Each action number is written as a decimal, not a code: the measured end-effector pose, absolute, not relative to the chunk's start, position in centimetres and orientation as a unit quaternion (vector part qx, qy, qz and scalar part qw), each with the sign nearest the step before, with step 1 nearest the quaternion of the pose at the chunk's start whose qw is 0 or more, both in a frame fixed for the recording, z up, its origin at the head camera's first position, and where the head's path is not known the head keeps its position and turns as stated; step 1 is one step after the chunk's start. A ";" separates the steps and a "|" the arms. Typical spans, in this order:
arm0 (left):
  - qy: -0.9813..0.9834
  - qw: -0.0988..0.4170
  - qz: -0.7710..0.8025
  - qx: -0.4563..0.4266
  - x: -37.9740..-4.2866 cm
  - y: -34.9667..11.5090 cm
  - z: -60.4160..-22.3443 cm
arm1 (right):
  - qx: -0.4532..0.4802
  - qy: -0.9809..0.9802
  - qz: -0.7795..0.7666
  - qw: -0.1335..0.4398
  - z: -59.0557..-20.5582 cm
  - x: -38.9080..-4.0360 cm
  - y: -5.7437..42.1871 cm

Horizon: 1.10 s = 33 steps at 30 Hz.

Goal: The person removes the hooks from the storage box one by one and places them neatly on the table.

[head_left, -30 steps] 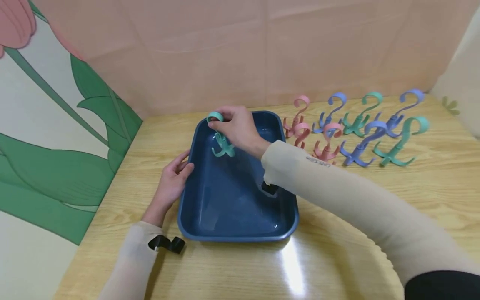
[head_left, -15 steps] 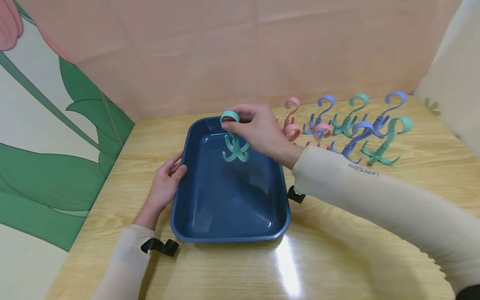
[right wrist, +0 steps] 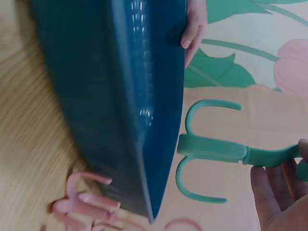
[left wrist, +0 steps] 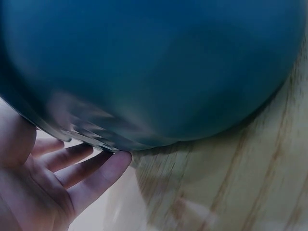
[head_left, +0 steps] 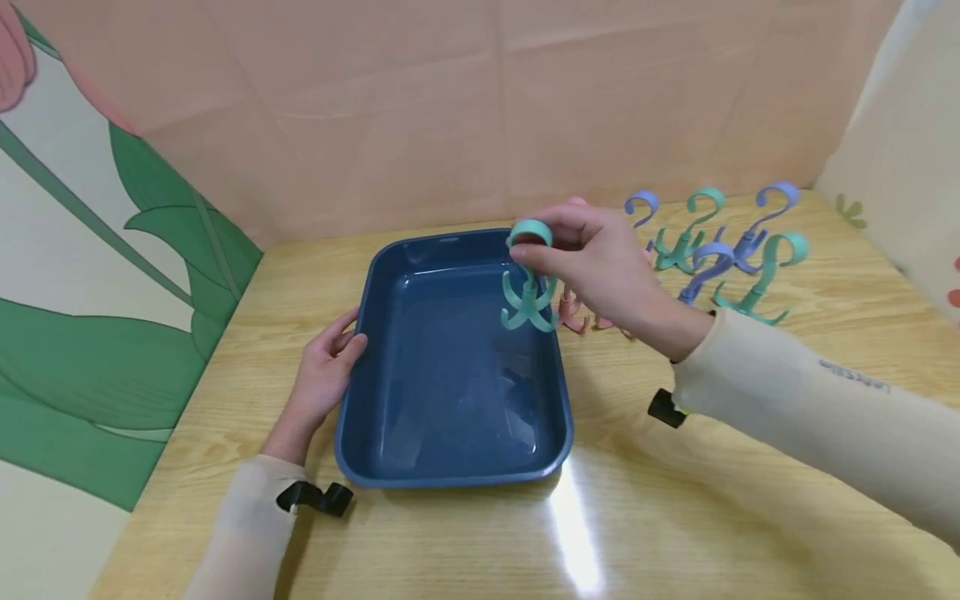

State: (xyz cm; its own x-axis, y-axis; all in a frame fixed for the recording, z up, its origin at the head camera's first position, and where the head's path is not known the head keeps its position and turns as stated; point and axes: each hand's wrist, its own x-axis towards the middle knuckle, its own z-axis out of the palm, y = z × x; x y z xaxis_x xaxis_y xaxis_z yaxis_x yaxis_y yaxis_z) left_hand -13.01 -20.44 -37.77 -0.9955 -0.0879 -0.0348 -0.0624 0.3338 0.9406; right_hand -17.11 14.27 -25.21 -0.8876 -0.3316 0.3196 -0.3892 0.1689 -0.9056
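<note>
In the head view, my right hand (head_left: 611, 267) pinches a green multi-prong hanging hook (head_left: 529, 310) by its curved top, with its prongs pointing down near the right rim of a deep blue tray (head_left: 450, 482). The right wrist view shows this green hook (right wrist: 211, 147) alongside the tray wall (right wrist: 91, 91), its stem between the fingers. My left hand (head_left: 322, 375) holds the left side of the tray, thumb at the rim and fingers against the outer wall. Closer up in the left wrist view, those fingers (left wrist: 98, 180) reach under the edge.
Several other hooks stand to the right of the tray: green (head_left: 765, 279), blue (head_left: 750, 242) and pink ones, the pink partly hidden behind my right hand. The wooden table (head_left: 450, 542) meets a pink backdrop at the rear. A black strap mount (head_left: 318, 498) sits on my left wrist.
My right hand has carried the green hook rightward, from over the tray's far left part to its right rim. The left hand has stayed on the tray; the view has shifted slightly.
</note>
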 end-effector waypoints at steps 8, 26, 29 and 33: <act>-0.816 0.011 -0.576 0.042 -13.1 -20.6 -37.8 | 0.209 -0.718 0.664 0.029 -25.5 -15.6 18.5; -0.827 0.003 -0.561 0.049 -13.2 -20.4 -37.4 | 0.178 -0.689 0.699 0.076 -27.7 -13.6 28.6; -0.826 0.001 -0.562 0.050 -13.2 -20.5 -37.4 | 0.177 -0.667 0.718 0.087 -27.7 -13.5 30.0; -0.824 0.000 -0.565 0.047 -13.1 -20.5 -37.4 | 0.163 -0.665 0.721 0.109 -27.6 -13.1 31.8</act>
State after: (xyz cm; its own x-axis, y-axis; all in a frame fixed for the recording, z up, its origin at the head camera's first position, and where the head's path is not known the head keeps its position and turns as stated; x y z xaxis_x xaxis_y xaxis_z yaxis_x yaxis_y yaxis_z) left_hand -13.14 -20.50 -37.38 -0.9956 -0.0773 -0.0524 -0.0767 0.3574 0.9308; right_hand -13.12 31.85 -27.58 -0.9232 -0.0601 0.3795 -0.3733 -0.0932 -0.9230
